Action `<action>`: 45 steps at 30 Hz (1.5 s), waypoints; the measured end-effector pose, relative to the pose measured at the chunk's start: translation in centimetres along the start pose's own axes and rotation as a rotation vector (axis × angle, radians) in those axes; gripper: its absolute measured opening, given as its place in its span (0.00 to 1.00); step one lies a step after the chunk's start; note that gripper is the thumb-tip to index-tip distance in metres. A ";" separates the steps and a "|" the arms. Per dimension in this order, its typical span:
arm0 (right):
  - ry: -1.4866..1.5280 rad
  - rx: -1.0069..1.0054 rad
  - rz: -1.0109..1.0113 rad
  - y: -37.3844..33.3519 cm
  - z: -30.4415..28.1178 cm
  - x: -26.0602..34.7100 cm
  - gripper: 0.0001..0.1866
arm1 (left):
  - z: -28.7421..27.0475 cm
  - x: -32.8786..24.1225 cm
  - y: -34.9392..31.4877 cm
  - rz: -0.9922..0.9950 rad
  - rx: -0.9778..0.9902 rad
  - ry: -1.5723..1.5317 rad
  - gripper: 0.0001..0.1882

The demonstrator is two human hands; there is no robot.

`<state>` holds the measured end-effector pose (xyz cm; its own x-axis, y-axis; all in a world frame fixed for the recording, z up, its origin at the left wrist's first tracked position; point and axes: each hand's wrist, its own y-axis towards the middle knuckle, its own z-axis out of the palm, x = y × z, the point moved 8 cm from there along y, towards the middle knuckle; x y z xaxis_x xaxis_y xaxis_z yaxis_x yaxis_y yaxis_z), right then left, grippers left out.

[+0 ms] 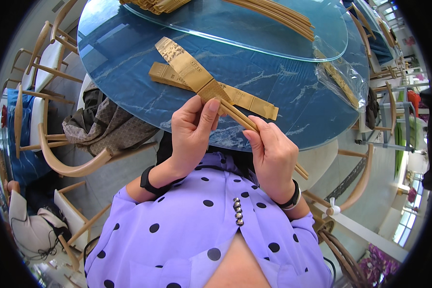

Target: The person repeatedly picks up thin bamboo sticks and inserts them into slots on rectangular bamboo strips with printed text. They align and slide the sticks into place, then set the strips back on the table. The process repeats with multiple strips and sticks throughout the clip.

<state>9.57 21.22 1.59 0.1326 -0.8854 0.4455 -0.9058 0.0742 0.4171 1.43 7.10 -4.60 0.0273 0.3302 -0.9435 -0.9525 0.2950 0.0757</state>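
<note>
My left hand pinches the lower end of a long golden paper chopstick sleeve, thumb on top. The sleeve slants away to the upper left, over the table. In my right hand is a pair of light wooden chopsticks, their far ends at the sleeve's mouth by my left fingertips. Whether the tips are inside it, I cannot tell. The chopsticks' other ends poke out below my right hand. Beneath the held sleeve, a small stack of flat golden sleeves lies crosswise on the blue table.
The round table has a blue marbled cover and a raised glass turntable. On the turntable lie a bundle of chopsticks and more golden sleeves. A clear plastic bag lies right. Wooden chairs stand around.
</note>
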 end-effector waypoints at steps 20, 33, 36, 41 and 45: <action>-0.049 -0.053 -0.017 -0.3 0.9 1.1 0.17 | 1.9 -0.5 -0.4 -0.039 0.095 0.008 0.17; 0.059 0.014 -0.017 -2.3 -2.1 -3.2 0.11 | -4.0 -2.6 2.5 0.095 -0.149 -0.023 0.20; 0.010 -0.019 -0.042 -3.0 -2.2 -3.0 0.11 | -3.1 -2.2 2.1 0.091 -0.131 0.001 0.20; 0.025 -0.032 -0.023 -3.5 -1.6 -2.1 0.11 | -2.3 -1.6 2.1 0.067 -0.073 0.026 0.22; 0.095 -0.040 -0.012 -3.7 -1.3 -2.4 0.11 | -4.1 -2.3 2.4 0.126 -0.140 0.125 0.16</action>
<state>13.14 23.68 0.05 0.1822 -0.8389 0.5128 -0.8875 0.0842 0.4531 -2.12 3.41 -3.58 -0.1244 0.2400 -0.9628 -0.9790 0.1279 0.1584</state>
